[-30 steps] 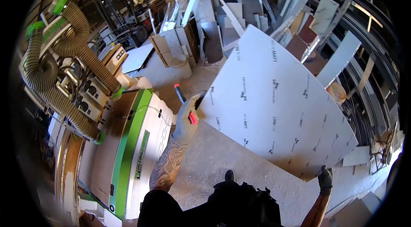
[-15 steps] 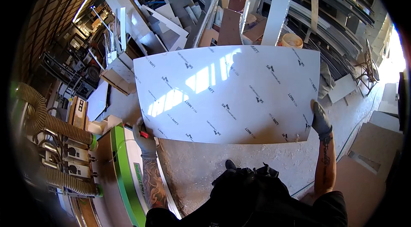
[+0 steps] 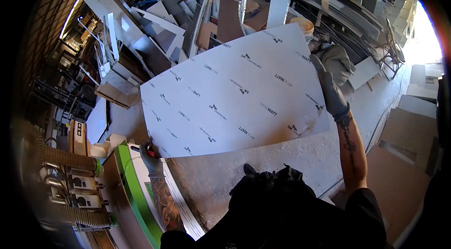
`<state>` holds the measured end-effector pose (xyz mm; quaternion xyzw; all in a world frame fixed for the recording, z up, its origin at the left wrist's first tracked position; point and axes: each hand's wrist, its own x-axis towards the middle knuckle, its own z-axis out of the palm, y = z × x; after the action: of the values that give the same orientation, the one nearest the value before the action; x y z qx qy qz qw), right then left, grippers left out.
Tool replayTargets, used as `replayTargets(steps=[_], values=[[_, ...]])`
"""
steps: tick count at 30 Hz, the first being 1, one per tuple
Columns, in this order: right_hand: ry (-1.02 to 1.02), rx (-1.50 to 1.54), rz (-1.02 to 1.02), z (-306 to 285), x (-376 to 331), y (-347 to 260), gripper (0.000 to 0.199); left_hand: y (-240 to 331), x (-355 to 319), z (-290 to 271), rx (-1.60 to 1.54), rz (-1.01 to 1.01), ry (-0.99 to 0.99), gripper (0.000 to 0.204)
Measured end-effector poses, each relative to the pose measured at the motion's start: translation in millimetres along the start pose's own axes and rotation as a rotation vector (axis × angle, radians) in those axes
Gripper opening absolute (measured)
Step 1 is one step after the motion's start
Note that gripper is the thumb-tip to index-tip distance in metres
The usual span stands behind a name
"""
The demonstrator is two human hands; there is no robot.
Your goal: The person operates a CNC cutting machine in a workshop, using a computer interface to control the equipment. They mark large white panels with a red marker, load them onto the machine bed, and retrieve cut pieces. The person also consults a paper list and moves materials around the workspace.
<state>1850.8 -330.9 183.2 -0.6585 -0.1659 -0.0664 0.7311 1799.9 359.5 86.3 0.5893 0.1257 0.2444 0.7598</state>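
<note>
White, dark-printed flat panel: spanning between my hands.
Grey-gloved left hand: gripping its near-left corner and a red-and-black tool.
Grey-gloved right hand: gripping its right edge.

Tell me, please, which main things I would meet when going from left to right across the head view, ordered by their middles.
Ribbed hoses → gloved left hand → white printed sheet → gloved right hand → brown panels on the floor.
</note>
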Motion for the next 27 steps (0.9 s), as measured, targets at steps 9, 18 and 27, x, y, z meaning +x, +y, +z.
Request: replayTargets(steps=[9,18,27], values=[[-0.073,0.276,0.017,-2,12,11,0.07,-24,-4,-26,-0.147,-0.113,0.008,0.045],[-0.002,0.538,0.089,-1,14,-7,0.059,-19,5,-24,-0.218,-0.244,-0.02,0.056],[0.046,0.304,0.108,-28,2,-3,0.053,0,-8,-26,-0.337,-0.408,-0.076,0.058]])
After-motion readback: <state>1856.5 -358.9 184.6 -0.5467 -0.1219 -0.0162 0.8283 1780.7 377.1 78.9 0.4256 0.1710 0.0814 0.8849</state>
